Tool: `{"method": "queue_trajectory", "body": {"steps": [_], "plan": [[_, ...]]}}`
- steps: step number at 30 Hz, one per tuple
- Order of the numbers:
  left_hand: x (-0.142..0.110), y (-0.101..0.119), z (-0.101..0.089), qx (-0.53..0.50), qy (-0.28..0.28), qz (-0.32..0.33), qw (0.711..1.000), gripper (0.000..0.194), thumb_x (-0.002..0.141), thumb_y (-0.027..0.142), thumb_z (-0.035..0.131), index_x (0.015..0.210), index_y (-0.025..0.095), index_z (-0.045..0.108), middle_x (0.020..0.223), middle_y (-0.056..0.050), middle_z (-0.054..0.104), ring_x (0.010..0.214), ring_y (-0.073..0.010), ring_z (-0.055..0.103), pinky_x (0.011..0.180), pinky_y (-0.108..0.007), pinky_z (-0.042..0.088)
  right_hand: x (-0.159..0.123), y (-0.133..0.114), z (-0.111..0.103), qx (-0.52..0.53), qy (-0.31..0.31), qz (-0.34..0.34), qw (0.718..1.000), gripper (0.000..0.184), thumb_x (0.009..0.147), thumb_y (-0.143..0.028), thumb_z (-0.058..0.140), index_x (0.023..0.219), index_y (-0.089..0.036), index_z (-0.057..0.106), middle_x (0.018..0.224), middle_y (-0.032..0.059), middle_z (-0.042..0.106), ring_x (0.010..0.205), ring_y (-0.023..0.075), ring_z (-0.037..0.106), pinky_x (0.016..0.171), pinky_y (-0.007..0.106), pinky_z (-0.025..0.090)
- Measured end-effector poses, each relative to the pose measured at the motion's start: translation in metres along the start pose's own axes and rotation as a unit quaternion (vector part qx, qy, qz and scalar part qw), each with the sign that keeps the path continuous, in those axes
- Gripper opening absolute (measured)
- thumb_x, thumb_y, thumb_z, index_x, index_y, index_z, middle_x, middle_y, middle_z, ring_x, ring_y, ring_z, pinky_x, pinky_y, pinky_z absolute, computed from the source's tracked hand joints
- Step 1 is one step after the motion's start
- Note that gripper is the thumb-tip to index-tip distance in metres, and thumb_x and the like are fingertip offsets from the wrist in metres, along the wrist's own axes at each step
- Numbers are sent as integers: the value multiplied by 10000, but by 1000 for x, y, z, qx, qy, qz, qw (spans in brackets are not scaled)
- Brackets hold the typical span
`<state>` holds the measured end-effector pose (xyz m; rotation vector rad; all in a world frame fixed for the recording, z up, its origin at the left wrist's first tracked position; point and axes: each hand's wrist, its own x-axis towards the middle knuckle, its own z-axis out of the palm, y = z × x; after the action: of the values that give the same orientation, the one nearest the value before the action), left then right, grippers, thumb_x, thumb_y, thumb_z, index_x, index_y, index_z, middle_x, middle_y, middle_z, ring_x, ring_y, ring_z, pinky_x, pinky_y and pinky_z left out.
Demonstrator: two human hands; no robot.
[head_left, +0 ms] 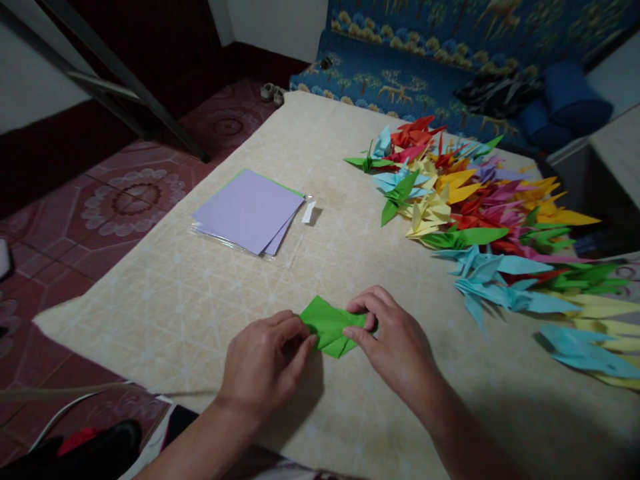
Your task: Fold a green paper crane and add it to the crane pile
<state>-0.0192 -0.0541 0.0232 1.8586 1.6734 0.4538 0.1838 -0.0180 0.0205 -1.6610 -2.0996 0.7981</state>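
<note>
Between my two hands is a partly folded piece of green origami paper (331, 325), a small diamond-like shape with crease lines across it. My left hand (270, 357) pinches its left corner between thumb and fingers. At the opposite corner, my right hand (395, 333) grips the paper, thumb on top and curled fingers behind. The paper is just above or on the tablecloth; I cannot tell which. To the right lies a pile of folded paper cranes (465, 193) in red, green, yellow, blue, orange and purple.
A stack of square purple paper (247, 210) lies on clear plastic wrapping, a small white slip (309, 213) beside it. The cream tablecloth (165, 320) covers the table. Behind stands a blue patterned sofa (400, 80); a ladder-like frame (125, 87) leans at the left. Shoes (273, 93) rest on the tiled floor.
</note>
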Motion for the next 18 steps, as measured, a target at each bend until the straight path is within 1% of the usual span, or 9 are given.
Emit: {"method": "queue_trajectory", "body": {"steps": [3,5,8,10,13,16,18], "plan": [[-1,-1,0,20,-2,15,1000,209,803,211,522,594,203,522,670,2,592,581,-140,545,530,-251,324,1,0,0,-9,-3,-9,1000,257,727,-126,748,877,-265,591,926,-42,601,664,110,589,664,272,454],[-2,0,1,33,-7,18,999,210,778,187,521,572,198,480,654,3,575,563,-138,524,520,-252,308,2,1,0,-17,-3,-14,1000,273,713,-134,754,890,-263,591,932,-34,611,659,115,591,639,270,453],[-1,1,1,47,-11,15,999,181,764,168,521,589,200,484,662,0,581,561,-141,517,528,-257,307,4,3,1,-45,2,-21,999,299,688,-156,773,901,-263,593,935,-20,622,677,131,595,583,260,431],[-1,1,2,50,-5,15,999,170,763,156,523,601,199,494,662,-1,585,567,-144,519,539,-260,313,6,3,0,-67,-4,-26,997,288,677,-172,789,873,-261,599,915,-20,621,682,138,593,561,257,410],[-1,0,4,39,9,23,999,188,795,185,532,609,197,505,649,-1,581,582,-147,525,552,-262,325,9,-1,-3,-93,-21,-44,994,261,665,-171,807,808,-247,603,857,-20,611,718,153,589,612,274,409],[-2,-4,4,23,16,30,999,208,827,227,542,622,193,530,651,-3,586,593,-146,529,559,-260,339,10,-8,-8,-112,-30,-87,989,260,652,-137,809,735,-229,581,802,-16,605,795,179,577,701,305,406],[-3,-6,3,16,13,33,999,205,836,233,550,635,189,554,659,-4,595,592,-141,531,559,-258,345,8,-11,-9,-110,-36,-96,989,264,660,-116,792,711,-224,556,765,-21,609,791,182,572,710,314,398]]}}
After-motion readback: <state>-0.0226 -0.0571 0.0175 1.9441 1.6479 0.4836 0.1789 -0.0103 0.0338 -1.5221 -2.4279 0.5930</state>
